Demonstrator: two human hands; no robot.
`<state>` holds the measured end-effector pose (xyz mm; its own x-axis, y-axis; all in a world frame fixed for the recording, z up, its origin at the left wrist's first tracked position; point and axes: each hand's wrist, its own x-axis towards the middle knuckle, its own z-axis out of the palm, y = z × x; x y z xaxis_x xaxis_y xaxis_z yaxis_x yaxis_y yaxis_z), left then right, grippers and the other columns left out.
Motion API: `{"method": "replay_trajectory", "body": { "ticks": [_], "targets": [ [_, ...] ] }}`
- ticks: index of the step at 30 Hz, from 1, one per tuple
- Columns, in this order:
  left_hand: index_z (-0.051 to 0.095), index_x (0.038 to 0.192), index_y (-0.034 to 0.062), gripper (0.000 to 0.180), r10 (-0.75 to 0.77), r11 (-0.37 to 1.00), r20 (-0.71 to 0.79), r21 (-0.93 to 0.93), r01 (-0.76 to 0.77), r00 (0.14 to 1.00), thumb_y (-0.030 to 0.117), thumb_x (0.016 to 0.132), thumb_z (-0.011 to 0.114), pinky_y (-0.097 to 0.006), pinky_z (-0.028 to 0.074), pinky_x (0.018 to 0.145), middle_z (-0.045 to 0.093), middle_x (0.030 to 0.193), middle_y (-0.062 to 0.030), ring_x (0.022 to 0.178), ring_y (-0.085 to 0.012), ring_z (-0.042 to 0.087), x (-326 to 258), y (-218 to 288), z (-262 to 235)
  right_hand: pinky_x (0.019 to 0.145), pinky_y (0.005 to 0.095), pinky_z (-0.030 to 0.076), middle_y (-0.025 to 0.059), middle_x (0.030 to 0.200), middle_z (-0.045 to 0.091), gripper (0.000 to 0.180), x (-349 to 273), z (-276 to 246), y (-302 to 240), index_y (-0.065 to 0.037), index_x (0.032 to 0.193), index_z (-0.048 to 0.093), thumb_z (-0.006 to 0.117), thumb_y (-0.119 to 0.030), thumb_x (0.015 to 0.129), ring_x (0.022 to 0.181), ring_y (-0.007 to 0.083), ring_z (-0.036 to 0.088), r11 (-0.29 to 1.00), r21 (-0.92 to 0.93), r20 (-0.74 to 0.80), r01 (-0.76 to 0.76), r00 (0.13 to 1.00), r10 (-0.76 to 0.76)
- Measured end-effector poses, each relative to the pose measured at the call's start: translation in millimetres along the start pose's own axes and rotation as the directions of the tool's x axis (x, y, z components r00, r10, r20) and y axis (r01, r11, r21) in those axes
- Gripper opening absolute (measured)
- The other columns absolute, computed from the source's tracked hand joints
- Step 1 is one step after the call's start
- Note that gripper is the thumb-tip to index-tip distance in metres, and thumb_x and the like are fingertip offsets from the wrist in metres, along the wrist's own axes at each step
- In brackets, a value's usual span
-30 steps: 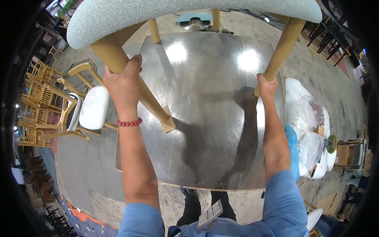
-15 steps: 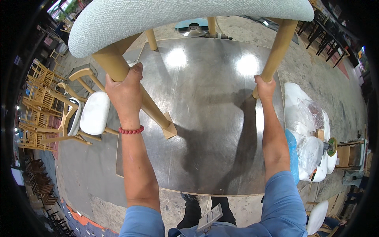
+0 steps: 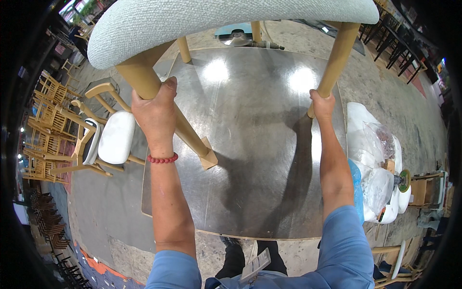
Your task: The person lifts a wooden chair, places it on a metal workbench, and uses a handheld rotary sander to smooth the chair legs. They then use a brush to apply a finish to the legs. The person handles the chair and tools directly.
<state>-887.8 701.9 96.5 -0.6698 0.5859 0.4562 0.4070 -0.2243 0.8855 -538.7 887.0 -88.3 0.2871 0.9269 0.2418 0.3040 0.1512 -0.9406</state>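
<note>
Above a metal table [image 3: 260, 159], each hand, left hand [image 3: 155, 111] and right hand [image 3: 323, 103], grips a chair leg [image 3: 337, 53]; chair top cropped.

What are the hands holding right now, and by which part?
A chair with a grey seat, lifted above the metal table. The left hand grips one wooden leg; the right hand grips another leg.

This is a furniture workshop. Unfinished wooden chair frames [image 3: 41, 139] stand stacked in rows on the bare concrete floor [image 3: 101, 212], a finished chair with a white padded seat [image 3: 115, 137] sits beside a large metal-topped worktop [image 3: 255, 159], and plastic-wrapped white seat pads [image 3: 373, 164] are piled just beside it.
</note>
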Motion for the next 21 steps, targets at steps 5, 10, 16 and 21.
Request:
{"method": "replay_trajectory", "body": {
  "ticks": [5, 10, 16, 21],
  "targets": [
    [0.056, 0.087, 0.0021, 0.022, -0.052, 0.999, -0.007, -0.004, 0.052, 0.999, 0.010, 0.078, 0.075, -0.026, 0.046, 0.066, 0.059, 0.075, -0.0023, 0.069, -0.0106, 0.054, -2, 8, 2, 0.065, 0.0337, 0.048, 0.0073, 0.071, 0.061, 0.030, 6, 2, -1, 0.001, 0.082, 0.061, 0.073, -0.023, 0.068, 0.067, 0.0165, 0.059, 0.999, -0.039, 0.002, -0.008, 1.000, 0.008],
    [0.056, 0.087, 0.0020, 0.023, -0.054, 0.998, -0.014, 0.025, 0.055, 0.998, 0.011, 0.078, 0.076, -0.027, 0.046, 0.066, 0.059, 0.076, -0.0024, 0.070, -0.0107, 0.054, -2, 6, 3, 0.064, 0.0332, 0.047, 0.0065, 0.070, 0.060, 0.028, 12, 8, 3, 0.000, 0.080, 0.060, 0.073, -0.021, 0.068, 0.065, 0.0156, 0.057, 1.000, 0.002, -0.004, 0.020, 1.000, -0.020],
    [0.057, 0.090, 0.0002, 0.027, -0.007, 0.996, -0.039, 0.090, 0.011, 0.999, 0.016, 0.078, 0.075, -0.029, 0.048, 0.065, 0.062, 0.077, -0.0068, 0.067, -0.0151, 0.060, -5, 3, 1, 0.064, 0.0330, 0.047, 0.0052, 0.071, 0.059, 0.026, 14, 6, -6, 0.000, 0.081, 0.060, 0.072, -0.019, 0.068, 0.066, 0.0143, 0.055, 1.000, 0.031, 0.041, -0.004, 0.999, 0.003],
    [0.056, 0.093, -0.0007, 0.026, -0.001, 0.999, -0.055, 0.041, 0.003, 0.999, 0.012, 0.079, 0.074, -0.028, 0.048, 0.064, 0.063, 0.079, -0.0071, 0.067, -0.0146, 0.060, -8, 2, 0, 0.064, 0.0336, 0.047, 0.0054, 0.072, 0.061, 0.022, 11, -2, -25, 0.000, 0.082, 0.060, 0.070, -0.016, 0.070, 0.067, 0.0151, 0.057, 0.996, -0.022, 0.140, -0.084, 0.986, 0.087]
  ]
}}
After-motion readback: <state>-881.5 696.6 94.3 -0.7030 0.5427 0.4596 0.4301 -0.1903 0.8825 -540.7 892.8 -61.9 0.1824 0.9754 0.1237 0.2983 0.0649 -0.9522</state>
